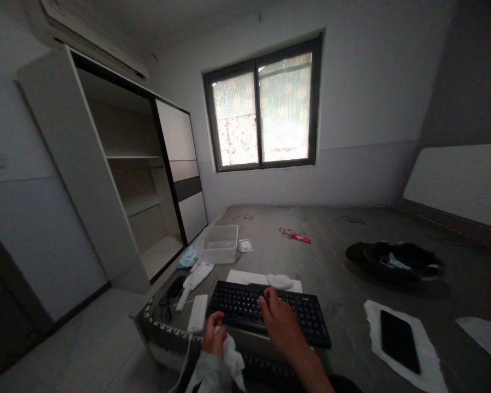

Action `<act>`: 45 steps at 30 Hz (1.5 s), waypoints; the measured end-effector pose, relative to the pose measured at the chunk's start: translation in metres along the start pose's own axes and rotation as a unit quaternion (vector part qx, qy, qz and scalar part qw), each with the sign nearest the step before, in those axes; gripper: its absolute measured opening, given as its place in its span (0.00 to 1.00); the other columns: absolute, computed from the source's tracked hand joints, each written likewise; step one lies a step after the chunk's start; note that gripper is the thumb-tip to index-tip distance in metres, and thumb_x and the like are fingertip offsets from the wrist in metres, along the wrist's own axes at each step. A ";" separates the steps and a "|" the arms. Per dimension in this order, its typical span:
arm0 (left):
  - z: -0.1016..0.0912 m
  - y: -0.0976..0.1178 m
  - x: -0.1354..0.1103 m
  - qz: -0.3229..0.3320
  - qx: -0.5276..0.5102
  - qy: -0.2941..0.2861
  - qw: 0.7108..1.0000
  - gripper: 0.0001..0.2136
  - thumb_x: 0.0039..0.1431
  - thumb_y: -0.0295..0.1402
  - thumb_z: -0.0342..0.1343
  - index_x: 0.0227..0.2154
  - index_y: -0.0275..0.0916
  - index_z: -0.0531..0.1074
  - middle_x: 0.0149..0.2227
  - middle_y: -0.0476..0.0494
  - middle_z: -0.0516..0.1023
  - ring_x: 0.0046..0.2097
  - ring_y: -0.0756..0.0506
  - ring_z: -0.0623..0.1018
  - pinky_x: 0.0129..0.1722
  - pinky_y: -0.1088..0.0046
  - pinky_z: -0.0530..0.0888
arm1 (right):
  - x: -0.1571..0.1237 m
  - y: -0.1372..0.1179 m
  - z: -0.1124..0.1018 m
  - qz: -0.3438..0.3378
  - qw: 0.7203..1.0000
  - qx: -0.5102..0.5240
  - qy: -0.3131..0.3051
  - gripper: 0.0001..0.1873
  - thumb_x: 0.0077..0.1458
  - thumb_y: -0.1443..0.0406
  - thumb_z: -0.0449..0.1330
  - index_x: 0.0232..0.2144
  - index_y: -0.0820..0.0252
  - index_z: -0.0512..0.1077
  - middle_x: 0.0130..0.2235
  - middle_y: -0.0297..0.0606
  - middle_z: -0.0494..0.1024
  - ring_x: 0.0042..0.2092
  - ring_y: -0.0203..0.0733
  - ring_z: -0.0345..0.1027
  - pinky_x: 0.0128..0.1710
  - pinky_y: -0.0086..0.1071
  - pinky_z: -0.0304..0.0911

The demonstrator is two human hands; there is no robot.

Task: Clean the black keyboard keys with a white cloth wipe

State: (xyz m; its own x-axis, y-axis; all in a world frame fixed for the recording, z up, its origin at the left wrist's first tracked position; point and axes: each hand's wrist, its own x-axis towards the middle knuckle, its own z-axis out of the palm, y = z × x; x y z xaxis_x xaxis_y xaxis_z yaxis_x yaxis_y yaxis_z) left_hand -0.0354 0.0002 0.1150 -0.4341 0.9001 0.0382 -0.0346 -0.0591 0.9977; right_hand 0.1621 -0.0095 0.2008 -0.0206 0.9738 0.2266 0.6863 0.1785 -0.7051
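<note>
The keyboard [270, 319] is lying at the near edge of a grey mattress [343, 229], its far side overlapping a white sheet [245, 277]. The right hand [280, 322] is resting on the keys near the middle of the board, palm down, fingers loosely spread and gripping nothing. The left hand [215, 333] is hovering just off the keyboard's near left corner, fingers curled tight around a white cloth [233, 355] that is hanging down from the fist. The two hands are sitting near each other but are not touching.

A white power strip [198, 314] is lying just left of the keyboard, its cable trailing off the edge. A crumpled tissue [280, 281] is sitting on the sheet just beyond the keys. Farther back on the left, a clear plastic box [219, 244] is standing with a small packet [245, 245] beside it. A red wrapper [297, 236] is lying farther back, near the middle. To the right, a phone [399, 341] is lying on a white rag [429, 360], and a black tray [396, 261] is sitting behind it.
</note>
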 end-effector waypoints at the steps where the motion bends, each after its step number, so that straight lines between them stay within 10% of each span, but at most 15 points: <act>1: 0.006 0.009 -0.003 0.021 -0.020 0.004 1.000 0.13 0.36 0.32 0.58 0.31 0.46 0.73 0.30 0.49 0.74 0.36 0.40 0.76 0.40 0.62 0.73 | -0.005 -0.005 0.000 0.000 0.999 0.030 -0.011 0.10 0.68 0.62 0.44 0.42 0.57 0.64 0.40 0.43 0.79 0.43 0.49 0.75 0.41 0.35 0.59; 11: 0.046 0.066 -0.006 0.107 -0.079 0.008 0.991 0.25 0.37 0.52 0.69 0.34 0.39 0.73 0.32 0.44 0.77 0.33 0.45 0.76 0.32 0.71 0.73 | -0.010 -0.019 -0.008 -0.067 0.962 0.232 -0.127 0.11 0.62 0.58 0.52 0.38 0.57 0.70 0.41 0.39 0.79 0.45 0.45 0.72 0.46 0.34 0.62; 19: 0.039 0.076 -0.009 0.112 -0.042 -0.042 0.992 0.25 0.41 0.56 0.67 0.29 0.38 0.76 0.26 0.45 0.79 0.30 0.46 0.77 0.31 0.73 0.73 | 0.009 -0.002 0.007 -0.059 0.961 0.228 -0.146 0.10 0.54 0.59 0.59 0.36 0.56 0.75 0.63 0.43 0.66 0.64 0.54 0.57 0.61 0.44 0.53; 32: 0.026 0.054 0.003 0.057 -0.002 -0.148 0.987 0.27 0.43 0.44 0.70 0.46 0.39 0.75 0.43 0.39 0.82 0.46 0.39 0.80 0.48 0.70 0.74 | 0.046 0.003 -0.002 -0.105 0.949 0.255 -0.151 0.04 0.55 0.64 0.59 0.33 0.57 0.72 0.40 0.35 0.76 0.44 0.43 0.69 0.47 0.32 0.61; 45: 0.044 0.072 0.005 -0.095 -0.064 -0.185 0.976 0.23 0.40 0.50 0.71 0.33 0.34 0.79 0.25 0.48 0.79 0.27 0.51 0.72 0.28 0.79 0.67 | 0.042 0.030 -0.018 -0.037 0.968 0.212 -0.127 0.09 0.54 0.58 0.63 0.36 0.55 0.75 0.37 0.34 0.78 0.39 0.43 0.69 0.40 0.32 0.61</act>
State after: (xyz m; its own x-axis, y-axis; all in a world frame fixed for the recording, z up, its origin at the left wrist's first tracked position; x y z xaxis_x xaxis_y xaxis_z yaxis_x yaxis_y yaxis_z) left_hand -0.0004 0.0191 0.1890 -0.0548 0.9930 -0.1045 -0.2058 0.0912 0.9743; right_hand 0.1951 0.0343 0.2017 -0.2739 0.9496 0.1527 0.3174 0.2391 -0.9176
